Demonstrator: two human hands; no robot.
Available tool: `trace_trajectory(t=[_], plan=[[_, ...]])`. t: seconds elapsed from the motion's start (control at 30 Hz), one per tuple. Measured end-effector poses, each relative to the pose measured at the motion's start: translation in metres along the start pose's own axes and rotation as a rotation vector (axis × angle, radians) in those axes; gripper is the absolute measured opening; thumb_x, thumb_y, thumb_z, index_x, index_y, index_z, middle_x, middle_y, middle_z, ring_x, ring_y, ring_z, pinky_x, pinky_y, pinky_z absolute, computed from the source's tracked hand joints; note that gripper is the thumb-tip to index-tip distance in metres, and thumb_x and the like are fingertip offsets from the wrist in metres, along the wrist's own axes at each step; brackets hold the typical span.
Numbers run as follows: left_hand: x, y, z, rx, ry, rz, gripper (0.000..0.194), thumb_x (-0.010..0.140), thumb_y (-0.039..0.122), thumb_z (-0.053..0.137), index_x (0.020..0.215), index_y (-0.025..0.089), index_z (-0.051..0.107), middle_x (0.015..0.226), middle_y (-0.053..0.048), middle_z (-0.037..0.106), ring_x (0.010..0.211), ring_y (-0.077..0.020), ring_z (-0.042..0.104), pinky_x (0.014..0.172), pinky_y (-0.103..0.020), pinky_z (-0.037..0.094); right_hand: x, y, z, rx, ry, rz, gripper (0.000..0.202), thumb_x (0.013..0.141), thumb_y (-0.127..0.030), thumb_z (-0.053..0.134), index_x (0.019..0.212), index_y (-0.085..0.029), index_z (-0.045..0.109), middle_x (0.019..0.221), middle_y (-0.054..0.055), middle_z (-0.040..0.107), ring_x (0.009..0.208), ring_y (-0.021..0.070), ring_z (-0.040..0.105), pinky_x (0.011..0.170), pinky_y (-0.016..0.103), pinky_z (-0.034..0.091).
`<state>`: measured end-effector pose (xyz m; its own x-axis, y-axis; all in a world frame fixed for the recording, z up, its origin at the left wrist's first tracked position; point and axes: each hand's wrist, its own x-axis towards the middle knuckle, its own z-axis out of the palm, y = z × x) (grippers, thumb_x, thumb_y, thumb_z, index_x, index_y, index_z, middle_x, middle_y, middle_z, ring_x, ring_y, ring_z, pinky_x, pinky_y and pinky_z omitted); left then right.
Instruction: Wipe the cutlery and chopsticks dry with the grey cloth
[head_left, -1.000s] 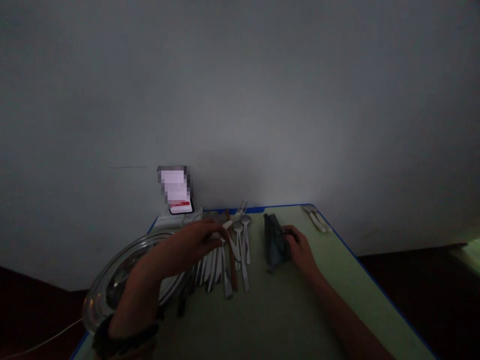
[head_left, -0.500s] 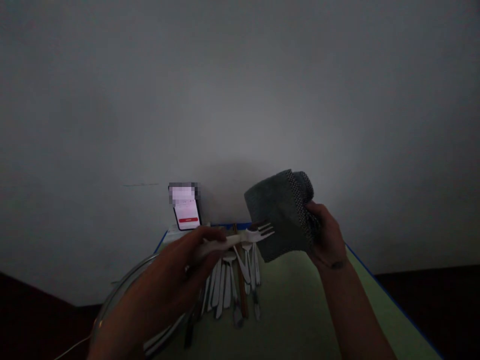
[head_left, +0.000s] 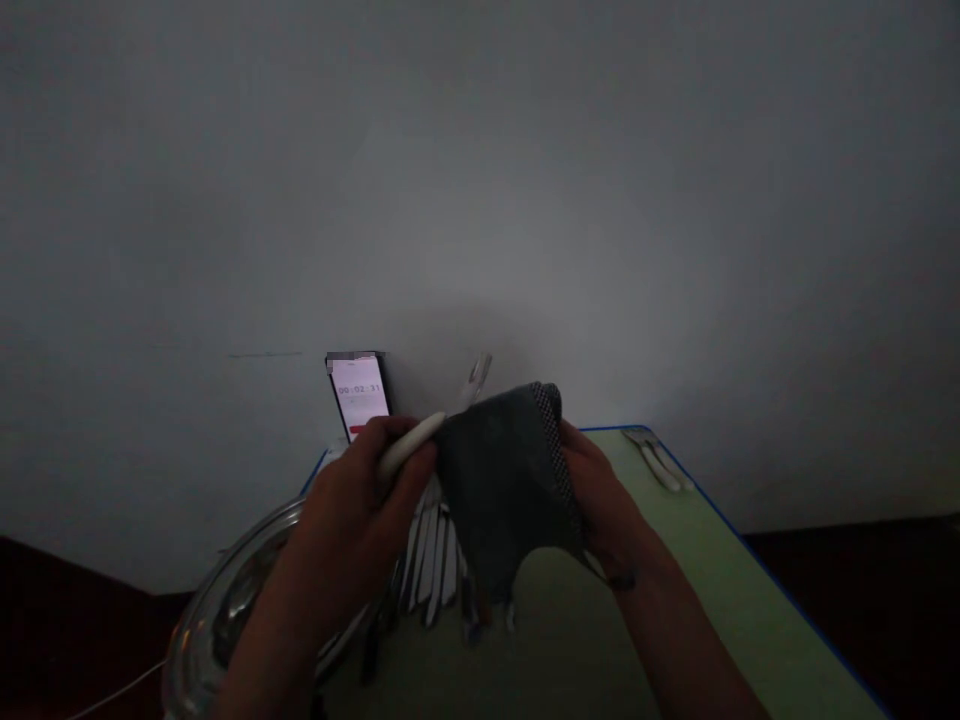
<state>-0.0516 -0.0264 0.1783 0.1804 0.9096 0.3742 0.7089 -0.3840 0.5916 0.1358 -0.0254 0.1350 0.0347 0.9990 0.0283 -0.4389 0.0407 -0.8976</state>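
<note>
Far left: thin white cable (head_left: 120,690), then a shiny round metal dish (head_left: 184,632), its rim at the desk's left side, partly behind the left forearm. Phone (head_left: 361,388) stands tilted back near the wall (head_left: 480,200), screen lit with a timer.

Left hand (head_left: 364,505): grip closed around a white handle (head_left: 412,446), smooth, rounded end, angled up to the right, tip at the cloth's upper left corner. Fork tines (head_left: 479,374) show above the cloth's top edge; the part between is hidden, so can't tell if they join that handle. Row of metal cutlery (head_left: 429,565) lies below the left hand, ends toward the person, partly under the cloth in view.

Cloth (head_left: 499,480) is mid-view, held up over the desk (head_left: 577,650): dark grey-green, plain face, black-and-white checked band and rolled fold on its right, bottom edge curving up in an arch. Right hand (head_left: 600,485): grip closed on that folded right side; fingertips mostly hidden behind.

Right: two forks (head_left: 660,466) with pale handles lie side by side near the far right corner, inside the blue edge. Bare green surface runs between the right forearm and that edge, also below the cloth, between the forearms.
</note>
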Motion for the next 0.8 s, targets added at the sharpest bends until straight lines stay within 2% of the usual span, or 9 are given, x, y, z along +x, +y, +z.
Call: trace_trajectory(t=[0.07, 0.17, 0.23, 0.33, 0.4, 0.57, 0.7, 0.8], plan=[[0.001, 0.001, 0.005, -0.065, -0.018, 0.037, 0.029, 0.085, 0.04, 0.046, 0.105, 0.021, 0.054, 0.083, -0.001, 0.065, 0.068, -0.0148, 0.06, 0.058, -0.024, 0.046, -0.003, 0.004, 0.004, -0.017, -0.051, 0.029, 0.03, 0.065, -0.024, 0.066, 0.095, -0.023, 0.061, 0.079, 0.001, 0.068, 0.061, 0.015, 0.059, 0.057, 0.027, 0.047], [0.002, 0.0, 0.01, -0.123, -0.066, 0.076, 0.034, 0.084, 0.038, 0.049, 0.115, 0.024, 0.052, 0.091, -0.001, 0.066, 0.075, -0.0148, 0.061, 0.065, -0.025, 0.047, -0.009, 0.003, 0.007, -0.129, -0.14, -0.014, 0.034, 0.072, -0.028, 0.063, 0.106, -0.024, 0.058, 0.093, 0.002, 0.067, 0.077, 0.0166, 0.061, 0.07, 0.03, 0.049], [0.002, -0.001, 0.012, -0.129, -0.081, 0.088, 0.029, 0.084, 0.037, 0.051, 0.11, 0.025, 0.056, 0.086, 0.001, 0.066, 0.071, -0.0142, 0.06, 0.064, -0.024, 0.047, -0.012, -0.001, 0.008, -0.254, -0.204, -0.07, 0.032, 0.076, -0.031, 0.06, 0.107, -0.024, 0.058, 0.098, 0.002, 0.066, 0.085, 0.0169, 0.06, 0.077, 0.032, 0.047], [0.002, -0.002, 0.011, -0.139, -0.085, 0.099, 0.019, 0.082, 0.036, 0.054, 0.094, 0.023, 0.062, 0.077, 0.002, 0.066, 0.067, -0.0139, 0.059, 0.06, -0.023, 0.046, -0.017, -0.007, 0.009, -0.422, -0.278, -0.135, 0.026, 0.079, -0.038, 0.058, 0.101, -0.023, 0.06, 0.097, 0.002, 0.066, 0.087, 0.0167, 0.059, 0.078, 0.032, 0.046], [0.002, -0.002, 0.008, -0.15, -0.077, 0.097, 0.018, 0.081, 0.036, 0.055, 0.091, 0.023, 0.062, 0.077, 0.002, 0.066, 0.067, -0.0142, 0.059, 0.06, -0.023, 0.046, -0.02, -0.012, 0.01, -0.514, -0.272, -0.178, 0.024, 0.08, -0.04, 0.057, 0.096, -0.023, 0.061, 0.092, 0.001, 0.066, 0.084, 0.0164, 0.058, 0.074, 0.031, 0.046], [0.002, -0.008, -0.001, -0.188, -0.061, 0.067, 0.017, 0.079, 0.037, 0.056, 0.089, 0.023, 0.061, 0.07, 0.003, 0.061, 0.064, -0.014, 0.055, 0.057, -0.023, 0.043, -0.023, -0.022, 0.005, -0.755, -0.143, -0.23, 0.025, 0.08, -0.045, 0.054, 0.088, -0.022, 0.061, 0.082, 0.001, 0.063, 0.076, 0.0161, 0.055, 0.069, 0.03, 0.043], [0.004, -0.012, -0.004, -0.318, -0.129, 0.006, 0.017, 0.078, 0.038, 0.056, 0.084, 0.022, 0.058, 0.057, 0.005, 0.048, 0.049, -0.0106, 0.044, 0.043, -0.02, 0.036, -0.022, -0.027, -0.002, -0.698, -0.172, -0.208, 0.027, 0.081, -0.047, 0.052, 0.082, -0.021, 0.061, 0.074, 0.0, 0.061, 0.067, 0.0136, 0.053, 0.058, 0.025, 0.041], [0.005, -0.012, -0.003, -0.435, -0.213, -0.011, 0.015, 0.078, 0.036, 0.055, 0.08, 0.021, 0.056, 0.053, 0.006, 0.04, 0.044, -0.0083, 0.037, 0.038, -0.019, 0.032, -0.019, -0.025, -0.004, -0.58, -0.148, -0.166, 0.029, 0.08, -0.05, 0.053, 0.082, -0.023, 0.064, 0.074, -0.001, 0.062, 0.069, 0.0138, 0.055, 0.059, 0.025, 0.042]])
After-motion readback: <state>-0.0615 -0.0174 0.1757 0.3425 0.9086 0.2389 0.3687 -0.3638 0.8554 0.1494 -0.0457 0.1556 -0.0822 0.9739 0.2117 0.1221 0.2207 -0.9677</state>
